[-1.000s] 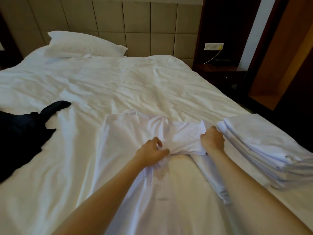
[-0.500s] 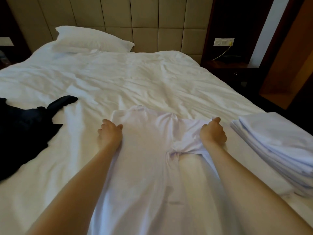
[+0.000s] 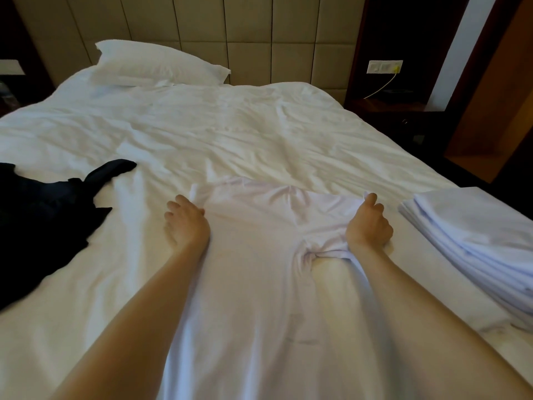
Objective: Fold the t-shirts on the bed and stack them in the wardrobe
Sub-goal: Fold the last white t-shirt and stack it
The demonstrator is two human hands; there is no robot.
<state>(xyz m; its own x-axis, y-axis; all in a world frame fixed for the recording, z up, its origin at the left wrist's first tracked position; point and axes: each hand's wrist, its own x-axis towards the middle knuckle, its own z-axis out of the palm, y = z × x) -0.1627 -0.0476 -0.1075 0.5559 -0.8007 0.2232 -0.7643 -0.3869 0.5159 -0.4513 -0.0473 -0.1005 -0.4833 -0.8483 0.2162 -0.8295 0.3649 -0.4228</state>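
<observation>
The left hand [image 3: 186, 223] was set on the near-left edge of the white t-shirt [image 3: 259, 269], fingers curled, with a small bunch of cloth pinched at its far side. The right hand [image 3: 369, 223] was closed on the opposite edge, thumb raised, with a corner of fabric caught between thumb and fingers. Both forearms were stretched forward from the bottom of the view, roughly parallel, the hands level with each other and well apart.

The t-shirt was laid flat on the bed [image 3: 230, 134], its long axis running away from the person toward the headboard [image 3: 251, 33]. Its far end was stretched between the two hands, and the rest was trailed back between the forearms and out of the bottom of the view. A part of the cloth was folded over and gathered into creases just inside the right wrist. Whether the far end was collar or hem could not be told.

A stack of folded white shirts [image 3: 476, 226] was placed near the right hand, at the bed's right edge. A dark garment [image 3: 37, 215] was spread crumpled to the left, apart from the left hand. A pillow [image 3: 155, 63] was propped against the headboard. Beyond the bed's right side, a wall socket [image 3: 385, 66] with a pale cable [image 3: 380, 88] was seen above a dark nightstand [image 3: 383, 106].
</observation>
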